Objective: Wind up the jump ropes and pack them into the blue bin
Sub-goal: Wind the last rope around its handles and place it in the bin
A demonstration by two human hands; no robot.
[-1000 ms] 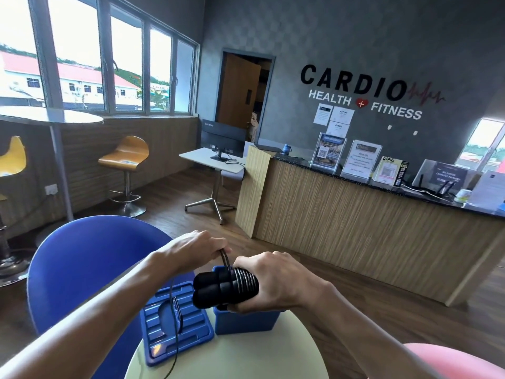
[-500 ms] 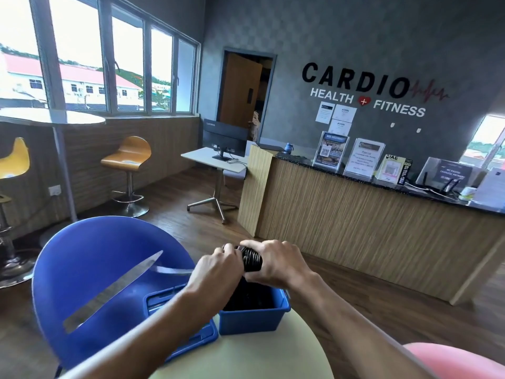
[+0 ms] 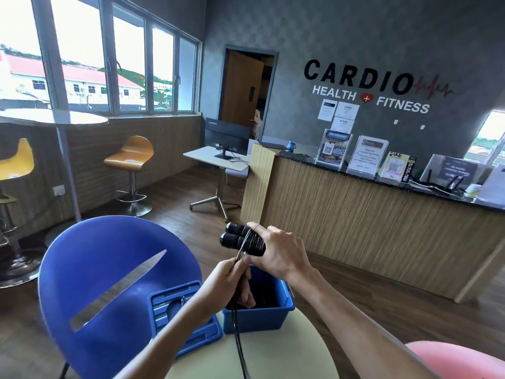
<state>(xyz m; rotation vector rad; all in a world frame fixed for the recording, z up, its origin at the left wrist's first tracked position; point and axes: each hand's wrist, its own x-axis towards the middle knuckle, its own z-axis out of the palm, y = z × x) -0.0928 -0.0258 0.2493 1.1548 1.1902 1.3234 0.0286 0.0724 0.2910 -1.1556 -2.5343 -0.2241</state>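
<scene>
My right hand grips the two black jump rope handles held side by side, with black cord coiled around them. Just below, my left hand pinches the loose black cord, which runs taut up to the handles and hangs down over the table. Both hands are above the open blue bin, which stands on the round pale table. Something dark lies inside the bin; I cannot make out what.
The blue bin lid lies on the table left of the bin. A blue chair stands behind the table at left, a pink chair at lower right. A wooden reception counter runs across the right.
My right hand has lifted the handles higher and turned them. My left hand has dropped from beside the handles to below them, pulling the cord taut.
</scene>
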